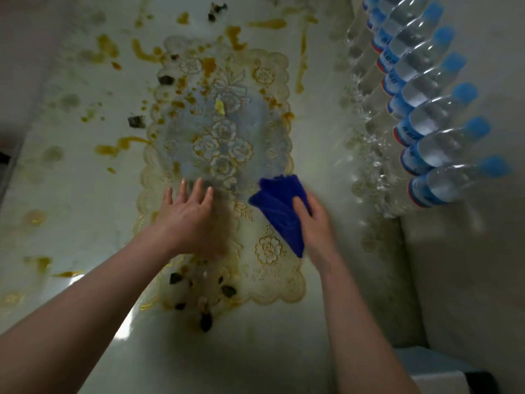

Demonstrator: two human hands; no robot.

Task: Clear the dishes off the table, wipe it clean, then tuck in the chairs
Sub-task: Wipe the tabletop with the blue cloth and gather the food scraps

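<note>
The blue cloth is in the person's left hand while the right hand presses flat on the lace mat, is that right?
Not quite: the hands are swapped. The head view shows the blue cloth gripped in the right hand, while the left hand presses flat, fingers spread, on the lace mat.

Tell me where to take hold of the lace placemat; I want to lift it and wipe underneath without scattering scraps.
Probably pinch the lace placemat by its scalloped near-right corner, coming from the near edge. That corner lies flat and looks free of scraps, while the dark food bits sit at the near-left; the left hand presses the mat, and the right hand grips the blue cloth.
</note>
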